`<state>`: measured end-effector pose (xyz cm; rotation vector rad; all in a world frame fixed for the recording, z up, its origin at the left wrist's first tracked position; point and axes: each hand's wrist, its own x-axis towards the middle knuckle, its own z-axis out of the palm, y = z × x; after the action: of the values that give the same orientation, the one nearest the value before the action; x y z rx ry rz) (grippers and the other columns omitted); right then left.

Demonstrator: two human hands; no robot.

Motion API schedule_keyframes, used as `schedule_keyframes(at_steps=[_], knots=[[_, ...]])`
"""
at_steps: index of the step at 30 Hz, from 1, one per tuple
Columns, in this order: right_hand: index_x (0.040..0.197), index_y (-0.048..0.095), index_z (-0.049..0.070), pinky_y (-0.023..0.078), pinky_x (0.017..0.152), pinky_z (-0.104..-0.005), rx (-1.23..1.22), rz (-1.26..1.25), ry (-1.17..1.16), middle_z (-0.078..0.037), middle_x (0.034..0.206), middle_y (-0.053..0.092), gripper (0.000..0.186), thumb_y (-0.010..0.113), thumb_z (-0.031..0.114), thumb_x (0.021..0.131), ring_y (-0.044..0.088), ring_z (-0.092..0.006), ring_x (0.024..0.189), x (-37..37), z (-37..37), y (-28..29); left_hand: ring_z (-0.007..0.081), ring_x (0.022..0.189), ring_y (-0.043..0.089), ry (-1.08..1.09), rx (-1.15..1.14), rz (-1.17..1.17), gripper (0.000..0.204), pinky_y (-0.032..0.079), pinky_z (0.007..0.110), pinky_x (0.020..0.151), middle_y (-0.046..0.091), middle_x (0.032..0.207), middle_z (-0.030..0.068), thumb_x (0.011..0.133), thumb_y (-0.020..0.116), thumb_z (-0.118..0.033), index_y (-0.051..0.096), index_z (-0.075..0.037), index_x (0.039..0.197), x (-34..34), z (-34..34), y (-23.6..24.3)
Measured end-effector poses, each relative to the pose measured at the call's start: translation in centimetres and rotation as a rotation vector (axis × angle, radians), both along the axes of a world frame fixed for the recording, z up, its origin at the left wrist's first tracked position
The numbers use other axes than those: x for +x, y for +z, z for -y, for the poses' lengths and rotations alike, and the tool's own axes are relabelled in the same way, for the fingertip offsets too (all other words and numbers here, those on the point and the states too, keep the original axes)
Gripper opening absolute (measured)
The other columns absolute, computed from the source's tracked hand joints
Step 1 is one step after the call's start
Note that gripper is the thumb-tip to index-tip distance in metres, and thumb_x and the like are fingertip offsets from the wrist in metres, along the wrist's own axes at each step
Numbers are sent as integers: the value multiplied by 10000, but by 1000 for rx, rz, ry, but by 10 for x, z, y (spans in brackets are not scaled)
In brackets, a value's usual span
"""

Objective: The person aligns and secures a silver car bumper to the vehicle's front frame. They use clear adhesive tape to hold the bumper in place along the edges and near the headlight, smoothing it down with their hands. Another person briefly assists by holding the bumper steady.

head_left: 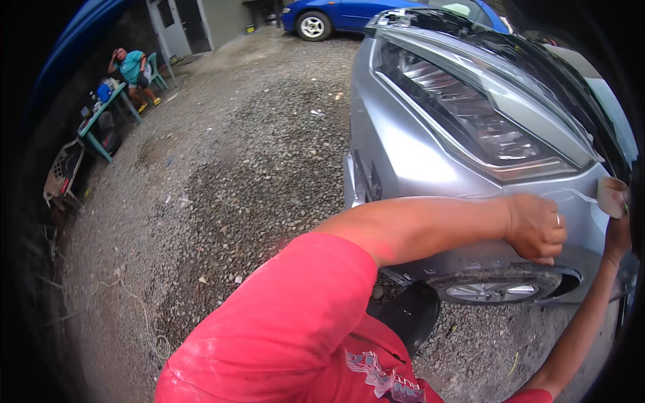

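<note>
Pressing a flat pale pad, the right hand meets glossy silver fender.

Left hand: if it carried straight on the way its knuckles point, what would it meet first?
The left hand is curled against the silver car's fender, above the front wheel. Pushing on, it would probably press into that panel at once; depth is hard to judge here.

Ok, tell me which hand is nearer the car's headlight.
Left. The left hand rests as a fist on the silver fender just below the headlight. The right hand sits farther out at the picture's right edge, holding a small pale pad against the body panel.
</note>
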<state>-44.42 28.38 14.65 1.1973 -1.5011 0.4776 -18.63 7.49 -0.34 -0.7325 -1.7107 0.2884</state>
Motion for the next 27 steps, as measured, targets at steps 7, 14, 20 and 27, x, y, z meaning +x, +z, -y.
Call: schedule_keyframes(at_steps=[7, 14, 20, 27], knots=[[1354, 688, 227, 604, 860, -443, -71, 56, -203, -30, 1203, 719, 400, 722, 205, 956, 731, -340, 1094, 79, 52, -8, 194, 899, 657, 50, -56, 223, 307, 541, 345, 809, 642, 946, 16, 958, 743, -389, 635, -129, 837, 39, 27, 5], [1328, 712, 255, 620, 819, -419, -125, -15, -166, 5, 1114, 707, 425, 757, 185, 912, 734, -283, 1041, 73, 41, -12, 184, 967, 651, 84, -119, 337, 308, 545, 335, 819, 665, 995, 11, 942, 756, -406, 645, -128, 869, 43, 16, 10], [1327, 718, 254, 617, 811, -419, -130, -25, -131, -3, 1152, 729, 425, 774, 210, 909, 744, -301, 1030, 74, 36, -14, 186, 944, 656, 38, -117, 354, 321, 550, 334, 793, 671, 1007, 11, 937, 763, -417, 644, -126, 873, 44, 16, 12], [1188, 711, 119, 588, 785, -432, -173, -79, -27, -93, 1019, 698, 320, 786, 214, 892, 719, -334, 939, 96, 48, -15, 184, 950, 664, 101, -120, 369, 296, 556, 327, 798, 682, 1021, 9, 942, 773, -378, 647, -117, 880, 46, 21, 12]])
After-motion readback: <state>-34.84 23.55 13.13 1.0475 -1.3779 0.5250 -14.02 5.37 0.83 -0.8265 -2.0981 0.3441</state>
